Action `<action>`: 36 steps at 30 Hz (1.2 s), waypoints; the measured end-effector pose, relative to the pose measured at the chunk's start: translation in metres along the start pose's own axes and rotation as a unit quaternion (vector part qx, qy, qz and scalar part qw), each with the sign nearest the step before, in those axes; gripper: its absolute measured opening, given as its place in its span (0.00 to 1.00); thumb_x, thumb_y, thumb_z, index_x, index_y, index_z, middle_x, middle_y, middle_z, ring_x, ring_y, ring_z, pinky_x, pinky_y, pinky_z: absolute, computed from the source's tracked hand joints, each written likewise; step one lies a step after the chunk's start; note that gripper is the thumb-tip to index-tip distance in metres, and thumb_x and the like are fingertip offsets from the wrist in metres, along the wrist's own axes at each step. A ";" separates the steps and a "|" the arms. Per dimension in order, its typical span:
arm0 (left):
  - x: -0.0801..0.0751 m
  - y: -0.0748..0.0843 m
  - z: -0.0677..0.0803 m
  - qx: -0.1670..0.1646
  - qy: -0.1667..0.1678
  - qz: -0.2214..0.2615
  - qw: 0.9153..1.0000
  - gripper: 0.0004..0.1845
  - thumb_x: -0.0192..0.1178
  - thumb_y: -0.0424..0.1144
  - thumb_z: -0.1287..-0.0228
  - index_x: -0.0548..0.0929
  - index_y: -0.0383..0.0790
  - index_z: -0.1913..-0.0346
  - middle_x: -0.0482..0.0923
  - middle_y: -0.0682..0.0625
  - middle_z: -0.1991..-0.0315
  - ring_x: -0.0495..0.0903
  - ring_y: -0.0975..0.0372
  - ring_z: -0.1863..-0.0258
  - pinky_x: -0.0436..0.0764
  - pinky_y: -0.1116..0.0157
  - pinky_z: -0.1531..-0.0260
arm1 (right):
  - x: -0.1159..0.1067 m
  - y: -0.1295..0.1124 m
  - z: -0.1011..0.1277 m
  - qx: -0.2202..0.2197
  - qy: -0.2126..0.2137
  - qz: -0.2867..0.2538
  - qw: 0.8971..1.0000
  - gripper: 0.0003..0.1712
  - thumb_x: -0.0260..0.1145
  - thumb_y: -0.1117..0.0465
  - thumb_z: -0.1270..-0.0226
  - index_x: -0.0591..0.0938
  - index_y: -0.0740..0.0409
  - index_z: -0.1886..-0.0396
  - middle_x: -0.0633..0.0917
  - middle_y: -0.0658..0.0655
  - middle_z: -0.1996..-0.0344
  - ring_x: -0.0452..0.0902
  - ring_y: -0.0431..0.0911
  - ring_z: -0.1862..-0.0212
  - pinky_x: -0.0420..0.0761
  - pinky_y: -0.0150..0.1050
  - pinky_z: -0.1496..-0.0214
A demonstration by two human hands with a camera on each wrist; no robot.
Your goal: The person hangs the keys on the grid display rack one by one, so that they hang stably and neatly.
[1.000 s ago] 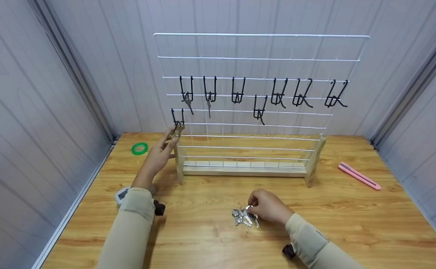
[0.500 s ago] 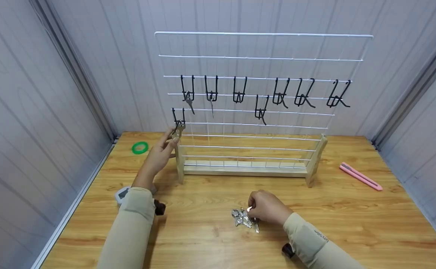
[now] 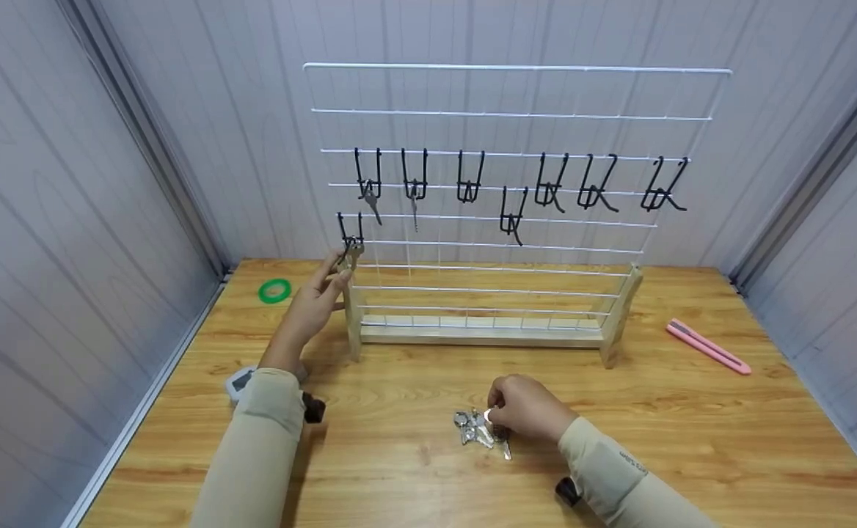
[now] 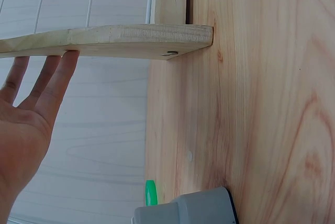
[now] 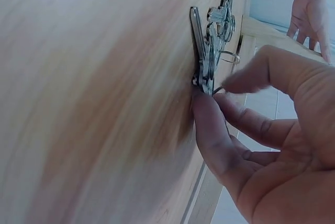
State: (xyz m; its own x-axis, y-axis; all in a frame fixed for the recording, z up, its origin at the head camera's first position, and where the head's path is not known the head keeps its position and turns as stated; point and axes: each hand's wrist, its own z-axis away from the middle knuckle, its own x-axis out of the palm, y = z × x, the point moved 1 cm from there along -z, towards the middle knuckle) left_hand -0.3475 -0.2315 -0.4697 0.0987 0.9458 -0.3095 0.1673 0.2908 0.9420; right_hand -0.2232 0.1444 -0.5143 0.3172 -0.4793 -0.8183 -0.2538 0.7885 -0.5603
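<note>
Keys on a wooden table [image 3: 693, 440]

The right hand [image 3: 524, 411] pinches the pile of keys [image 3: 476, 427] in front of the wire rack [image 3: 502, 198]. The left hand [image 3: 311, 304], fingers straight, touches the rack's left post. Grey walls stand behind.

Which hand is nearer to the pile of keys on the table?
The right. The right hand has its fingertips on the pile of keys; the left hand is up at the rack's left post, well away.

Silver keys [image 3: 481, 429], black hooks [image 3: 469, 178], white wire grid [image 3: 516, 70], green tape ring [image 3: 274, 291], pink knife [image 3: 707, 346]
</note>
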 end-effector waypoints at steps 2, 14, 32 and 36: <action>0.000 0.001 0.001 -0.001 -0.004 0.000 1.000 0.35 0.50 0.53 0.14 0.53 0.55 0.12 0.58 0.34 0.19 0.70 0.41 0.22 0.82 0.42 0.30 | 0.000 0.002 0.000 -0.001 0.007 -0.007 1.000 0.02 0.70 0.66 0.39 0.86 0.57 0.70 0.85 0.50 0.72 0.76 0.42 0.68 0.77 0.35 0.65; 0.000 0.002 0.001 -0.004 -0.003 -0.006 1.000 0.35 0.50 0.53 0.13 0.53 0.55 0.12 0.57 0.34 0.18 0.67 0.40 0.20 0.81 0.41 0.29 | -0.003 0.013 0.003 0.003 -0.026 -0.157 0.987 0.06 0.68 0.66 0.26 0.87 0.65 0.62 0.89 0.57 0.69 0.83 0.42 0.70 0.86 0.33 0.68; 0.000 0.002 0.001 0.000 -0.004 0.000 1.000 0.35 0.50 0.51 0.13 0.53 0.55 0.12 0.57 0.33 0.18 0.68 0.40 0.21 0.82 0.40 0.30 | 0.000 0.014 0.001 0.016 -0.036 -0.319 0.947 0.12 0.67 0.62 0.21 0.85 0.68 0.49 0.91 0.66 0.53 0.89 0.45 0.59 0.94 0.41 0.52; 0.000 0.001 0.001 0.001 -0.007 0.005 1.000 0.34 0.50 0.49 0.13 0.52 0.57 0.12 0.56 0.35 0.17 0.67 0.41 0.20 0.81 0.40 0.29 | -0.002 0.012 0.000 0.012 -0.018 -0.333 0.943 0.14 0.68 0.61 0.22 0.85 0.68 0.47 0.91 0.65 0.53 0.91 0.47 0.56 0.94 0.40 0.50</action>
State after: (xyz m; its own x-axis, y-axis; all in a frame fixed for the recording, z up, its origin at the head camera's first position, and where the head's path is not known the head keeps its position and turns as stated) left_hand -0.3463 -0.2317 -0.4690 0.1146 0.9464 -0.3021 0.1675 0.2813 0.9449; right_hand -0.2273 0.1550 -0.5197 0.4299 -0.8580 -0.2811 0.0334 0.3263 -0.9447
